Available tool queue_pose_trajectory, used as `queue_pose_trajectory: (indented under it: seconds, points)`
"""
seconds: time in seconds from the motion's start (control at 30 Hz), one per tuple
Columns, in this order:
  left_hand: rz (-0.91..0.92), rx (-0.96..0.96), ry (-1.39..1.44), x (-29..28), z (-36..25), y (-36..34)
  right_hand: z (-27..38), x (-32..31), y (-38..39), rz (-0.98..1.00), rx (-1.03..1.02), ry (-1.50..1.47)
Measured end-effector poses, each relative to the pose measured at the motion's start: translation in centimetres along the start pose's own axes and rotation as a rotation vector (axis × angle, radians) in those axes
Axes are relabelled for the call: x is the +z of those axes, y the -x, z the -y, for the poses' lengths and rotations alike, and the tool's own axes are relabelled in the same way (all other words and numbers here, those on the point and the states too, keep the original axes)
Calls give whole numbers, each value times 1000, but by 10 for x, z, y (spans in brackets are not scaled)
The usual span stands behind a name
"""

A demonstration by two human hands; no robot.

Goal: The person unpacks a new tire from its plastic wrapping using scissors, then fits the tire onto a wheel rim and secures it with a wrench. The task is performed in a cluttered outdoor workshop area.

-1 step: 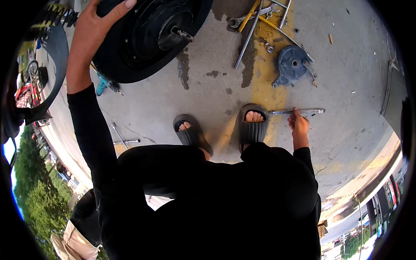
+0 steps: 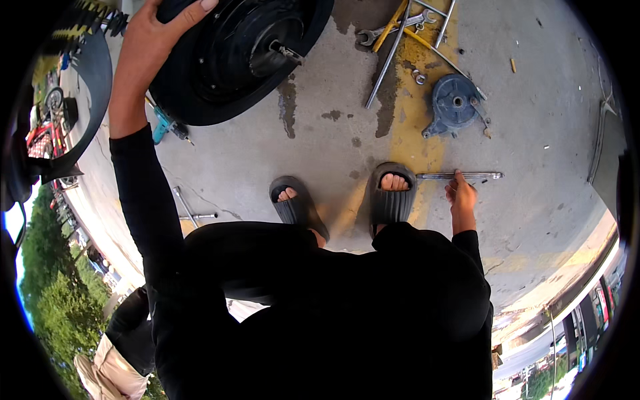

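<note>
Beside the edge of the black wheel (image 2: pixel 233 100), our left hand (image 2: pixel 143 50), partly out of view, rests against it. Well apart, right of the wheel and nearer us, our right hand (image 2: pixel 461 193) touches a long steel tool (image 2: pixel 433 177); whether either is clamped, we cannot tell.

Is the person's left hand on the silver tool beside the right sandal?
No, the left hand is on the black wheel; it is the right hand that is at the silver tool.
</note>
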State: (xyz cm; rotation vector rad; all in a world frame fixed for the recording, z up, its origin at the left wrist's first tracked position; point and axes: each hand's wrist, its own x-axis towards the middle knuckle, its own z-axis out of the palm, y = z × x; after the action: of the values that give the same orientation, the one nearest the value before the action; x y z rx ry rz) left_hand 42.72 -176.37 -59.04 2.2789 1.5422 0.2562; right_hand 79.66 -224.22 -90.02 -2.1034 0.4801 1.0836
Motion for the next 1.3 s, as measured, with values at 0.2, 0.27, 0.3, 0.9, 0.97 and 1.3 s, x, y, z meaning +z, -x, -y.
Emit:
queue_pose_trajectory:
  seconds: [0.2,0.27,0.3,0.9,0.97,1.3]
  points:
    - [-84,-53,210,8,2,5,-11,7,12,-113,-239,217]
    - [-71,-50,300,3,4,7,-14,12,11,-115,-269,125]
    - [-64,-49,346,1,7,8,-10,10,11,-81,-201,113]
    - [-74,-52,331,1,25,6,5,-24,77,-90,-632,-75]
    - [-95,-107,320,-6,27,15,40,-19,90,137,-843,208]
    - [-82,-87,213,-3,7,15,200,199,192,311,-1829,1330]
